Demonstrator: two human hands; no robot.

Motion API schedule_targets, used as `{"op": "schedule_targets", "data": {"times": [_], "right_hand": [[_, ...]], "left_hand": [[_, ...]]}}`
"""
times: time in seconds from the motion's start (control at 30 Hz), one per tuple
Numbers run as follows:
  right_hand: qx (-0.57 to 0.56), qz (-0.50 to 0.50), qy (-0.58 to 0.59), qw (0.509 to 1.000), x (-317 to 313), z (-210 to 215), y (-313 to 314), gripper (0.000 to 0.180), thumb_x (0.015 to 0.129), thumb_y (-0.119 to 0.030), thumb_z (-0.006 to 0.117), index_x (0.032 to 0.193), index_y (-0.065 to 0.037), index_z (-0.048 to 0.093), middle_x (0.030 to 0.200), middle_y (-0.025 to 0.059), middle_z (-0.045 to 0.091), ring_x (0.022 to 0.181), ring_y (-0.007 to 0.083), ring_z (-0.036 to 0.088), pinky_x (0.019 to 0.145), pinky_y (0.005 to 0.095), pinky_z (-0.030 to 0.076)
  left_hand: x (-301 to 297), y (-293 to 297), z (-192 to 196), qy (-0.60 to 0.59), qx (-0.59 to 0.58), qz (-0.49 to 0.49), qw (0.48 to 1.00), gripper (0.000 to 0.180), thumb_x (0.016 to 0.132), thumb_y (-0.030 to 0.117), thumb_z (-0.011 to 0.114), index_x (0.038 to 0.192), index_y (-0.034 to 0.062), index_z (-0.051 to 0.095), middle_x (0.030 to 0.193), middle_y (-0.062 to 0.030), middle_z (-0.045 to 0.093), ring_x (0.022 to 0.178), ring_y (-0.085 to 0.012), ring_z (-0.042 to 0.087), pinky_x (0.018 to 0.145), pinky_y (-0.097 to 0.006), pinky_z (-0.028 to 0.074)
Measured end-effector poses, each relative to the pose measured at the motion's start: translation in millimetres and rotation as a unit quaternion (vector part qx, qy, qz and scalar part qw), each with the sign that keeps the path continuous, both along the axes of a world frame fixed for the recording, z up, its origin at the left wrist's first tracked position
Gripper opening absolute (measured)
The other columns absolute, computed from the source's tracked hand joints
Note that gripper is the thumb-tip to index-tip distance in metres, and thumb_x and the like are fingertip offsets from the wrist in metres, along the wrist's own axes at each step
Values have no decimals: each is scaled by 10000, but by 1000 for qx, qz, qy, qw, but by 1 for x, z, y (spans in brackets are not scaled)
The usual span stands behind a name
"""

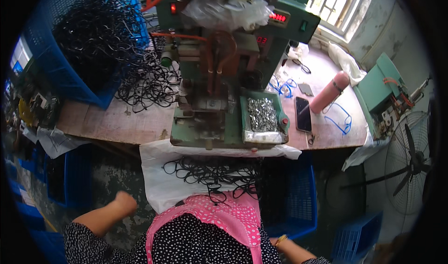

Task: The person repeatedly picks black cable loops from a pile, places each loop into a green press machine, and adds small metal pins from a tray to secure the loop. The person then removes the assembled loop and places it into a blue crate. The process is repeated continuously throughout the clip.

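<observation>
Big green bench machine sits square on the wooden table. Blue basket of black loops at far left. White sheet over the lap carries loose black loops. Left hand curled into a fist, empty, well left of them. Right hand hidden below; only a wrist bangle shows.
</observation>
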State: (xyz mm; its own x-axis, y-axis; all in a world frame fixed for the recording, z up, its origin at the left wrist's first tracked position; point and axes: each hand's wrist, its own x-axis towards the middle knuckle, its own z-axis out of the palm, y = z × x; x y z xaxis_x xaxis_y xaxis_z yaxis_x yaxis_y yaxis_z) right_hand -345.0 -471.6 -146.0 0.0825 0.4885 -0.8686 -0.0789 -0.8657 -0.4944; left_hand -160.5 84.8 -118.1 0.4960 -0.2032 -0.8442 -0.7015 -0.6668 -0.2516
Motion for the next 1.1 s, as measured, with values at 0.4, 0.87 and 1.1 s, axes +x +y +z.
{"op": "schedule_targets", "data": {"times": [0.4, 0.87, 1.1], "right_hand": [[51, -367, -724, 582, 249, 145, 6, 186, 916, -154, 628, 1083, -76, 641, 943, 126, 643, 769, 310, 659, 692, 397, 531], [179, -510, -718, 438, 320, 115, 19, 87, 973, -71, 576, 1009, 6, 593, 864, 93, 618, 711, 177, 620, 659, 303, 496], [122, -508, -750, 406, 314, 107, 20, 111, 956, -63, 615, 1035, 13, 597, 945, 96, 611, 858, 197, 588, 780, 318, 503]], "left_hand": [[44, -192, 143, -168, -676, 170, 697, 93, 903, 128, 651, 933, 44, 678, 842, -115, 679, 758, -310, 663, 660, -393, 525], [189, -122, 120, -337, -621, 228, 670, 152, 893, 200, 632, 957, 65, 656, 943, -159, 650, 939, -367, 610, 776, -460, 506], [294, -96, 80, -513, -415, 291, 693, 296, 856, 278, 691, 1027, 93, 537, 1070, -144, 579, 1041, -356, 592, 832, -474, 520]]}}
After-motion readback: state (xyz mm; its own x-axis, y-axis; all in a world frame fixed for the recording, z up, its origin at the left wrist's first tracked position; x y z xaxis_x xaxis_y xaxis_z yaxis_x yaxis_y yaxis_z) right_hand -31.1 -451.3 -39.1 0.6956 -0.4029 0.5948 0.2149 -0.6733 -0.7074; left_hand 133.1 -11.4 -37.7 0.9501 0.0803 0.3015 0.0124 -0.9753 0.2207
